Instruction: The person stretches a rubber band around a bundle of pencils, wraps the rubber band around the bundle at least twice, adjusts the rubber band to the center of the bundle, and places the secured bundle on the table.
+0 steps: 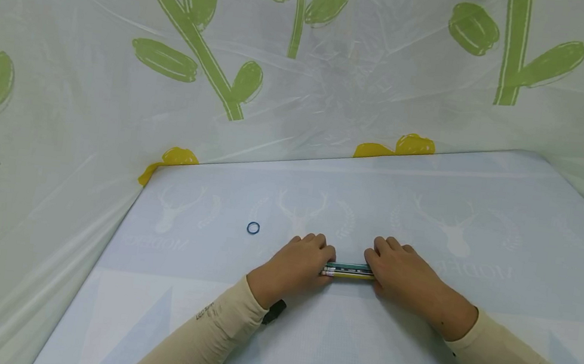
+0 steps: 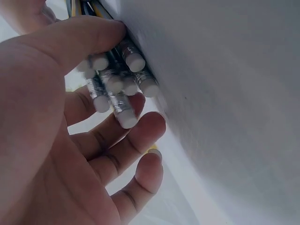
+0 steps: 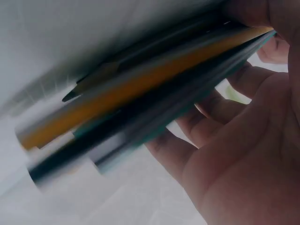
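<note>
A bundle of pencils (image 1: 350, 271) lies level between both hands, low over the table. My left hand (image 1: 297, 267) holds its left end, where white erasers (image 2: 123, 117) in silvery metal bands stick out unevenly past the thumb. In the left wrist view the thumb presses on the pencils from above and the fingers curl beneath. Around the other end my right hand (image 1: 404, 277) grips with thumb and fingers. The right wrist view shows yellow, dark and teal pencils (image 3: 140, 89), blurred, one with a sharpened dark tip. The middle of the bundle shows between the hands.
A small blue ring-shaped band (image 1: 253, 228) lies on the table, beyond and left of the left hand. The pale table cover (image 1: 197, 255) bears deer prints. Behind the table hangs a white curtain (image 1: 368, 82) with green leaves. A dark device (image 1: 274, 311) sits at the left wrist.
</note>
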Available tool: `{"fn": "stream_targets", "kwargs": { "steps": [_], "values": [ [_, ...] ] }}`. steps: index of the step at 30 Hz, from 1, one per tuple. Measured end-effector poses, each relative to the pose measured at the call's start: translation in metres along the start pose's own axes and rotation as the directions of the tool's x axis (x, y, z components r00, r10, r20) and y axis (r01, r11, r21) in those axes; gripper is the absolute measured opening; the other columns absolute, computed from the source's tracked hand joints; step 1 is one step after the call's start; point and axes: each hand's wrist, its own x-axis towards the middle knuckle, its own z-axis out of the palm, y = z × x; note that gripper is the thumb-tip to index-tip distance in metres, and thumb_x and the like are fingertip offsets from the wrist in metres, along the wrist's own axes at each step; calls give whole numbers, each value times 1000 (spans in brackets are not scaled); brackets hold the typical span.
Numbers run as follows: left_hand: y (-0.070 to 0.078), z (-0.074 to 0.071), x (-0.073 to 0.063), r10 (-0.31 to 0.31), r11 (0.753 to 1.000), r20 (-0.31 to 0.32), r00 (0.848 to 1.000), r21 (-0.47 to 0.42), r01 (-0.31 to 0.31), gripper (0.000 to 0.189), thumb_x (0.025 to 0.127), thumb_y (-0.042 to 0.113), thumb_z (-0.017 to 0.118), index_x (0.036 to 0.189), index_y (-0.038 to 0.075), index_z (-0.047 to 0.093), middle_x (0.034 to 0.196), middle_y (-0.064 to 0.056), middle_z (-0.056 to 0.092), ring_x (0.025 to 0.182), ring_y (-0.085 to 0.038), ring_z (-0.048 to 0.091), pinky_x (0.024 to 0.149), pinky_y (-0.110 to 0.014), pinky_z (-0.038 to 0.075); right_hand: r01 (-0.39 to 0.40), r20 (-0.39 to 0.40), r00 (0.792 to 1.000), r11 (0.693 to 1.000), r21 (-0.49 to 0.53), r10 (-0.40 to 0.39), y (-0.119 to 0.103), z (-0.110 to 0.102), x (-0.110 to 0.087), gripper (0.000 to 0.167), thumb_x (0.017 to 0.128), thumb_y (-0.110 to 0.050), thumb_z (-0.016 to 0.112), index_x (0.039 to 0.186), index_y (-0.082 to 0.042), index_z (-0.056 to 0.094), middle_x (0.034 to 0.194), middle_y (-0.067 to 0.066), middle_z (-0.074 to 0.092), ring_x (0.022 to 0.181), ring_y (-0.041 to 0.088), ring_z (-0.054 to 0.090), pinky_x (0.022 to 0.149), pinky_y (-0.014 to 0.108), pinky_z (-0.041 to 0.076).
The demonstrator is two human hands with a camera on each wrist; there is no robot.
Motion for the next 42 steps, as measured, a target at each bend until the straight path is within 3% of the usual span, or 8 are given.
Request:
{"fn": "stream_targets", "kwargs": {
  "steps": [16,29,37,42],
  "values": [
    [5,5,2,9,999,27,1000,41,-10,32,88,38,76,111,16,68,96,3,62,85,-11,56,67,-25,44,-4,48,999,1000,-24,5,-2,0,-2,42,67,-17,90,91,-5,59,82,4,46,77,21,49,66,38,50],
    [8,4,0,7,1000,101,995,4,-7,30,92,37,70,111,14,65,91,3,60,78,-10,50,63,-24,40,-34,134,990,999,-30,37,-3,-1,0,42,71,-22,88,95,-6,59,85,4,48,82,22,50,70,41,52],
    [8,3,0,2,1000,100,995,-6,-2,28,91,37,71,106,15,64,88,4,57,75,-10,47,62,-23,38,-13,107,994,999,-51,18,-2,0,-1,41,71,-23,90,93,-7,59,83,4,48,81,22,50,68,41,51],
    [7,5,0,-6,1000,58,998,17,5,28,90,39,70,103,15,63,85,4,57,74,-10,48,60,-24,38,-11,64,998,998,-65,15,-2,-1,-1,35,74,-19,87,92,-8,59,82,3,51,79,21,51,68,41,52]
  ]
}}
